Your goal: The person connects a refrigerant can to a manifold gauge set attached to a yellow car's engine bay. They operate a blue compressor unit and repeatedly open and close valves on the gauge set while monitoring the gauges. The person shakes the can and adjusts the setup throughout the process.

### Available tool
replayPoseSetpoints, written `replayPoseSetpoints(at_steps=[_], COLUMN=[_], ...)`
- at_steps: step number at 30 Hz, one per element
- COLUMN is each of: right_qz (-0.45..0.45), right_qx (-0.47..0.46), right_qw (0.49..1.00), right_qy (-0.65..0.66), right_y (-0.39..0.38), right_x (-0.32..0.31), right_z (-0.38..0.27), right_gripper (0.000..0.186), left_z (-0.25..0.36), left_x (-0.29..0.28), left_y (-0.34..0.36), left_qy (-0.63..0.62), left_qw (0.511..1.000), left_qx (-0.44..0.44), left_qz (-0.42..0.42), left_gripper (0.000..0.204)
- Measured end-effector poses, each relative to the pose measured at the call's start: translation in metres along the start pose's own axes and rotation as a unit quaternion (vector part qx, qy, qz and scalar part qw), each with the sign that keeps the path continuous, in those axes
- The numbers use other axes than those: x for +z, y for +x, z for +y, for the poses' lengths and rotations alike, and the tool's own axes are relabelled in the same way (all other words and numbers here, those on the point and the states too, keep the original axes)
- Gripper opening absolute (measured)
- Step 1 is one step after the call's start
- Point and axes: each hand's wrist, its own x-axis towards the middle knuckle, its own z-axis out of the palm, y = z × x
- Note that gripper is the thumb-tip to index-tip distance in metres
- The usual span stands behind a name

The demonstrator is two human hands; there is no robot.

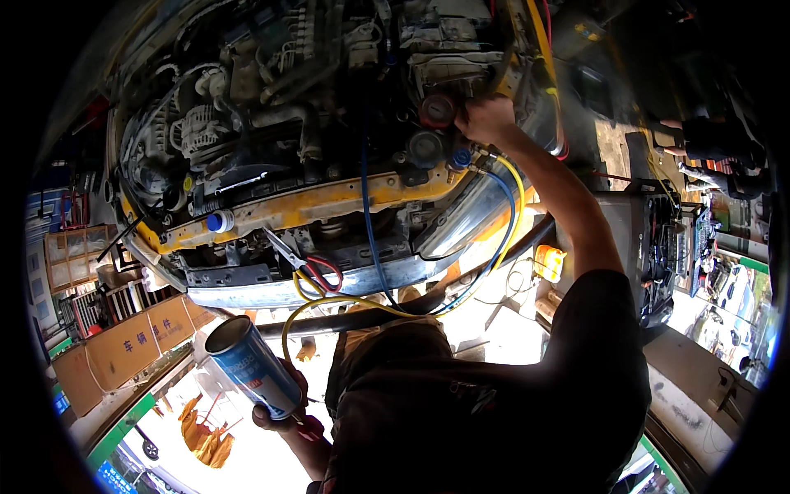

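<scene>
Can risk: the tilted blue can (253,367) could slip if the left hand (280,423) loosens.
Hose risk: a snag on the draped yellow hose (522,200) could tug the red gauge (437,109).
Left hand: low, wrapped around the can, over bright floor.
Right hand (489,120): arm extended, fingers curled beside the gauge; cannot tell what they pinch.

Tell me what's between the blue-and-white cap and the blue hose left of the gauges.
The scissors, by the yellow crossbar, as the head view shows.
</scene>
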Motion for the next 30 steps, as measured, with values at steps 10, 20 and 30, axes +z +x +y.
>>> replayPoseSetpoints(at_steps=[10, 20, 30], right_qz=[-0.138, -0.309, -0.150], right_qx=[0.090, 0.123, 0.096], right_qw=[0.986, 0.941, 0.984], right_qy=[-0.034, -0.065, -0.012], right_y=[0.003, 0.022, 0.007], right_x=[-0.017, -0.037, -0.018], right_z=[-0.009, -0.026, -0.010], right_gripper=[0.030, 0.040, 0.032], left_z=[-0.022, -0.216, -0.286], left_x=[0.068, 0.183, 0.195], left_y=[0.047, 0.199, 0.268], left_qy=[0.410, 0.635, 0.588], left_qw=[0.901, 0.611, 0.650], left_qx=[-0.096, -0.288, -0.172], left_qz=[-0.102, -0.374, -0.450], left_gripper=[0.073, 0.074, 0.082])
